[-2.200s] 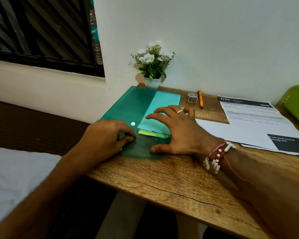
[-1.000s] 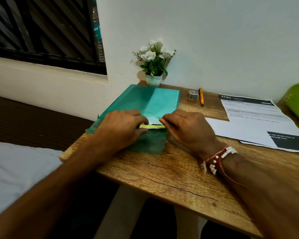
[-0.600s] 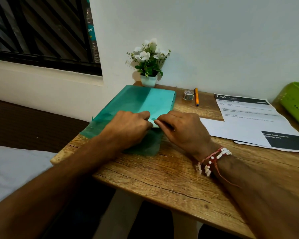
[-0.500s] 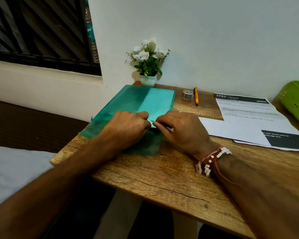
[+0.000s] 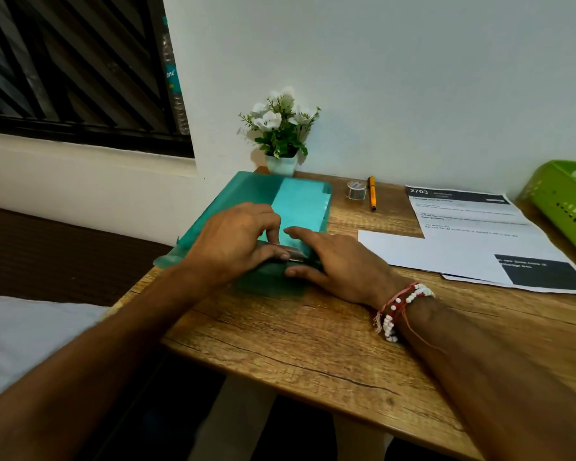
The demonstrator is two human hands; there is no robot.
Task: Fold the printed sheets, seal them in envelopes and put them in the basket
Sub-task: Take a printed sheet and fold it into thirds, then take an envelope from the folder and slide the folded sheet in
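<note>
1. Progress is only at the beginning: the printed sheets (image 5: 463, 241) are lying flat and unfolded on the counter (image 5: 313, 327), to the right of my hands. The green basket (image 5: 566, 197) is waiting at the far right edge.
2. I am working at the mouth of the green folder (image 5: 246, 194). The pale teal stack (image 5: 300, 204) inside it, which I judge to be the envelopes, is not out yet.
3. My left hand (image 5: 236, 241) is pinching the edge of the folder's flap with curled fingers and thumb. My right hand (image 5: 340, 264) is lying just beside it, forefinger straight on the pale stack and thumb on the dark flap. I cannot tell whether it is holding anything.
4. Folding, sealing and putting into the basket are all remaining.
5. About two seconds ago my right hand was spread flat on the folder, with a white snap button and a yellow-green strip showing. Now both are hidden and my hands are meeting at the opening. The sheets are lying where they were.
</note>
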